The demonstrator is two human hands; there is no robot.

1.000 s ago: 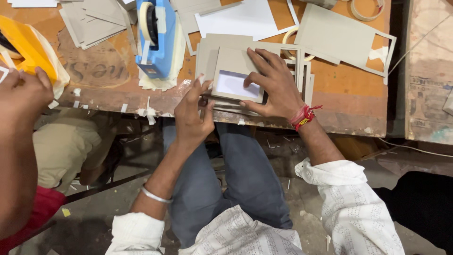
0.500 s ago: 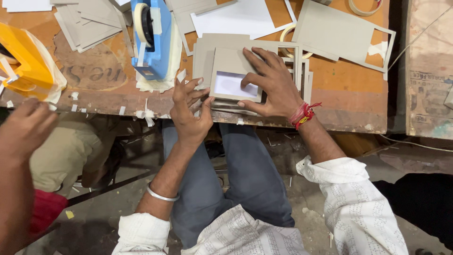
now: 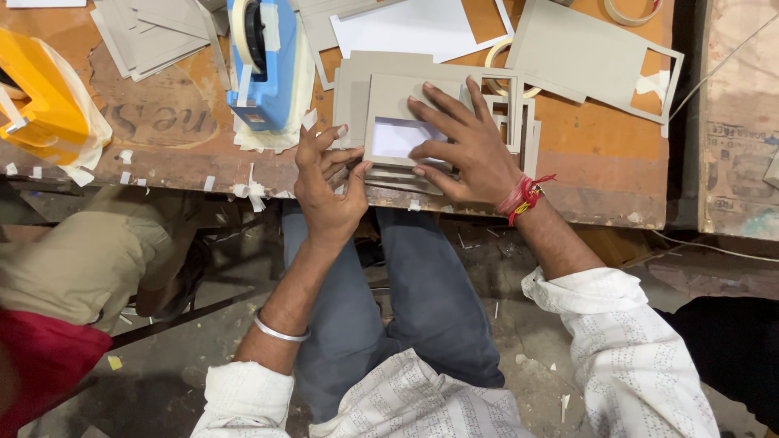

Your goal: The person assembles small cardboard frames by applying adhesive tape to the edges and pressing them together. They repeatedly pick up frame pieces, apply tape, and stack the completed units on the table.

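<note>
You are pressing your right hand (image 3: 471, 150) flat, fingers spread, onto a grey cardboard frame (image 3: 398, 122) with one rectangular window, through which something white is showing. That frame is lying on top of a stack of cardboard frames (image 3: 357, 77) near the front edge of the table (image 3: 600, 174); how many pieces are in the stack you cannot count from here. Your left hand (image 3: 329, 182) is hovering open at the frame's left edge, fingers loosely splayed, thumb touching the frame's lower left corner, gripping nothing. You are wearing one red thread band (image 3: 526, 195) on the right wrist and one metal bangle (image 3: 277, 331) on the left.

One blue tape dispenser (image 3: 264, 65) is standing just left of the stack, holding one roll of pale tape. One white sheet (image 3: 414, 28) is lying behind the stack. One larger grey frame (image 3: 596, 57) is lying to the right, with a scrap of tape in its window. Two loose tape rolls are showing: one (image 3: 497, 61) partly under the boards, one (image 3: 633, 10) at the top edge. A second pile of grey cards (image 3: 154, 36) is sitting at the upper left, and one yellow object (image 3: 40, 93) is resting at the far left. Several small tape bits (image 3: 251, 191) are sticking along the table's front edge. Another person's leg in khaki trousers (image 3: 77, 259) is showing on the left.
</note>
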